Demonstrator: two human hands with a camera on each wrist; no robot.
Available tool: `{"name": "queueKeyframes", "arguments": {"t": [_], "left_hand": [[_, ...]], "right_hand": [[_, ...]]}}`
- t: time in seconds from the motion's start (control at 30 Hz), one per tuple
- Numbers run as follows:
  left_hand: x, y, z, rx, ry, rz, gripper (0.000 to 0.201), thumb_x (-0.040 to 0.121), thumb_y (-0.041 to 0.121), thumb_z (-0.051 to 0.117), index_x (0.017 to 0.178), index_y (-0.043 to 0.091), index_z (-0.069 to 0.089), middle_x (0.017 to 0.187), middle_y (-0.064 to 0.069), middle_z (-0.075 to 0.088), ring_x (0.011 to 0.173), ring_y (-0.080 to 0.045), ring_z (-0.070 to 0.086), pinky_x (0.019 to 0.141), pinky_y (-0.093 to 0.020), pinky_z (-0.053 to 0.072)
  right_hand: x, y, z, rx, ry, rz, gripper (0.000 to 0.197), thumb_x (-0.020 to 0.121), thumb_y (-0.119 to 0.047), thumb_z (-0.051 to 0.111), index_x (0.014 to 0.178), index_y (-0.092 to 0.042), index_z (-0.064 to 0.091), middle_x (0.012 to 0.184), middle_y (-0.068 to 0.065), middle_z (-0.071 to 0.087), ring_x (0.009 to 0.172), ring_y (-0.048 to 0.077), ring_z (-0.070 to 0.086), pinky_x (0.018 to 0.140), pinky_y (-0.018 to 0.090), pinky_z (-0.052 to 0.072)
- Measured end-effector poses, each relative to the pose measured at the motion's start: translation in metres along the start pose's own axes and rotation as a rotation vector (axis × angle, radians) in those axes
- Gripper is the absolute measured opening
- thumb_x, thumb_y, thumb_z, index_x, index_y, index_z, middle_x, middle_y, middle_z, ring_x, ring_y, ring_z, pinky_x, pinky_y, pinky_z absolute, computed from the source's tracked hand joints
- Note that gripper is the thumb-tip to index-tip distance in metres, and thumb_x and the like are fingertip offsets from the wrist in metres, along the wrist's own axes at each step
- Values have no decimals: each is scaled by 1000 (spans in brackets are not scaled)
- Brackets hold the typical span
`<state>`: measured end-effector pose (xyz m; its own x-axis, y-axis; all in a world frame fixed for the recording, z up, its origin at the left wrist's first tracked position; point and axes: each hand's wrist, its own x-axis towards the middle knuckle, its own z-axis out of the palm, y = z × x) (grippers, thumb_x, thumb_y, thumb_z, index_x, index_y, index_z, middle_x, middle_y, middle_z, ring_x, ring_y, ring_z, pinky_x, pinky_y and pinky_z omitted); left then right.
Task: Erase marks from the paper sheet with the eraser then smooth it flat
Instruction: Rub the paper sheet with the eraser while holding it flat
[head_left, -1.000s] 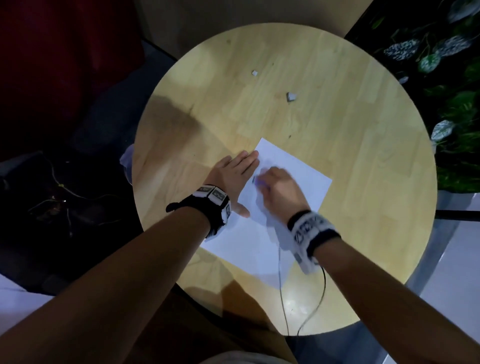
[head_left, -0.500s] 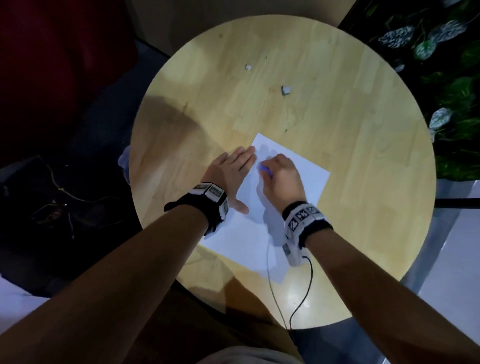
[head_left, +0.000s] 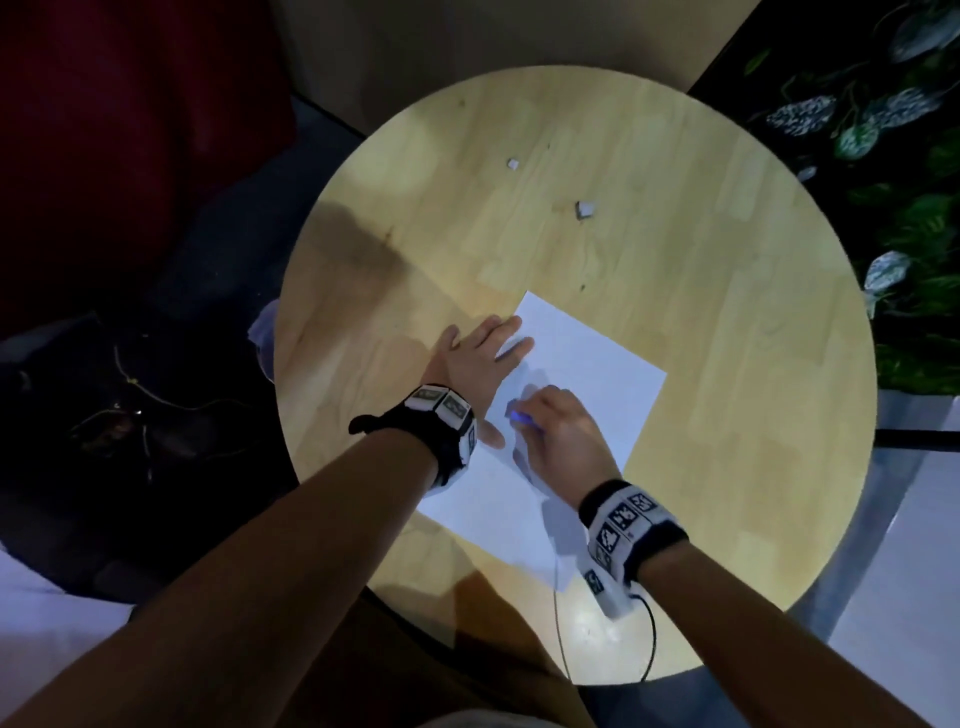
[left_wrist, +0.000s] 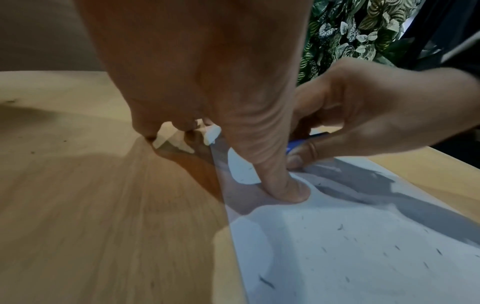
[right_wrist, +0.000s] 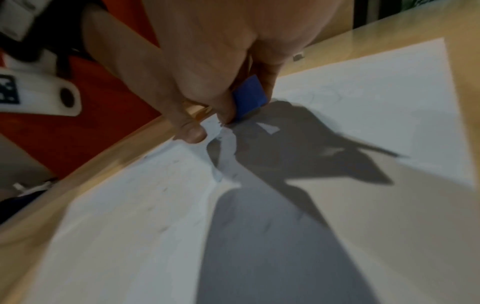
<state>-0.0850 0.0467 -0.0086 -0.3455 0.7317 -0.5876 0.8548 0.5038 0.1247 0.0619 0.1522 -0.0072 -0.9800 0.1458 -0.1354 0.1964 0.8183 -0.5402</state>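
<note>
The paper sheet (head_left: 587, 384) lies on the near half of the round wooden table (head_left: 701, 260), turned at an angle, one corner pointing far and its near corner close to the table's near edge. Dark crumbs and short streaks (left_wrist: 389, 251) are scattered over its near part in the left wrist view. The sheet is buckled just by your left thumb (left_wrist: 280, 174), with a raised ridge running between the two hands (right_wrist: 223, 156).

The blue eraser (right_wrist: 249, 94) is in your right hand (head_left: 561, 431), pinched between thumb and curled fingers, its lower edge down at the paper near the sheet's left side. From the head view only a sliver of blue (head_left: 524, 418) shows at the fingertips.

Your left hand (head_left: 478, 364) is flat, fingers straight and spread, clamped on nothing. It presses on the sheet's left edge: fingertips on the paper near the far corner, thumb on the paper just beside the right hand, palm partly on bare wood.

Both wrists carry black bands with white marker blocks (head_left: 623, 519); a thin cable (head_left: 649, 639) trails from the right one over the table's near edge.

Two small pale scraps (head_left: 584, 209) sit well apart from the sheet on the far part of the table. Leafy plants (head_left: 883, 130) stand far right, off the table.
</note>
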Motion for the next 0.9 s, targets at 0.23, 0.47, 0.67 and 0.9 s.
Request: {"name": "queueKeyframes", "arguments": {"t": [0.23, 0.47, 0.67, 0.9], "left_hand": [[3, 7, -4, 129, -7, -13, 132, 63, 77, 72, 157, 31, -8, 165, -3, -14, 152, -24, -14, 119, -54, 9], [5, 2, -5, 48, -43, 41, 132, 67, 69, 75, 158, 27, -12, 161, -1, -30, 152, -21, -16, 119, -52, 16], [6, 3, -3, 33, -40, 35, 136, 64, 69, 77, 158, 26, -11, 161, 1, -30, 152, -19, -16, 120, -51, 15], [7, 0, -3, 22, -43, 45, 136, 64, 70, 76, 158, 27, -11, 162, 1, -28, 152, -20, -15, 120, -51, 15]], "right_hand": [[37, 20, -3, -67, 142, 135, 16, 85, -3, 61, 96, -6, 71, 91, 12, 62, 83, 34, 56, 73, 36, 48], [35, 19, -14, -128, 6, -10, 15, 83, -4, 59, 92, -10, 70, 87, 10, 60, 78, 32, 55, 62, 37, 51], [4, 9, -1, -74, 72, 19, 14, 83, -4, 59, 91, -8, 70, 90, 10, 62, 81, 30, 53, 66, 36, 48], [42, 25, -12, -129, 83, 28, 15, 82, -2, 63, 94, -9, 71, 90, 8, 62, 80, 30, 53, 62, 37, 50]]}}
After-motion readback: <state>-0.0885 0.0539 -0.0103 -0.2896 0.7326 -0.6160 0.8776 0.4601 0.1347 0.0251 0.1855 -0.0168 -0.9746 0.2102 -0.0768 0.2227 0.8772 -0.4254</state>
